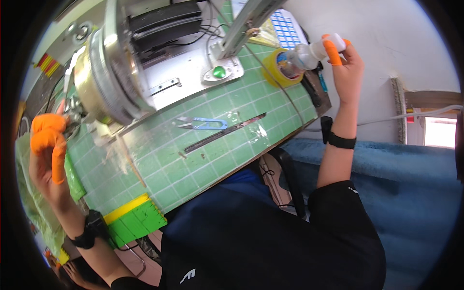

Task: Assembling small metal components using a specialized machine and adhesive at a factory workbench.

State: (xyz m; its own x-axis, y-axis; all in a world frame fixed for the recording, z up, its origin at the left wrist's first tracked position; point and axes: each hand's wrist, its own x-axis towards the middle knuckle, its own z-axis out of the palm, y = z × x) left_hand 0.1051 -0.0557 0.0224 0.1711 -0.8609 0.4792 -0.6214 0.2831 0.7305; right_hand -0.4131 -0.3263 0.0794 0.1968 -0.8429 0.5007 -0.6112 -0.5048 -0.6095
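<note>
Orange finger covers sit on several fingers of both hands. My right hand (pixel 349 70) is closed around the white top of a clear plastic bottle (pixel 302 57). The bottle is tilted, its lower end over or inside a round yellow container (pixel 276 70) at the table's far right. At the far left, my left hand (pixel 47 152) has its fingers curled beside small metal fittings (pixel 75 110) of a machine with a large metal wheel (pixel 94 79). What those fingertips hold, if anything, is hidden. Light-blue thread snips (pixel 203 123) and a thin dark strip (pixel 224 133) lie between my hands.
The machine's metal base (pixel 166 79) with a green button (pixel 219 72) fills the back of the green gridded table (pixel 169 166). A green-and-yellow box (pixel 135 220) hangs at the front edge. A thin stick (pixel 131 162) lies nearby. Another person's hand (pixel 72 273) shows at lower left.
</note>
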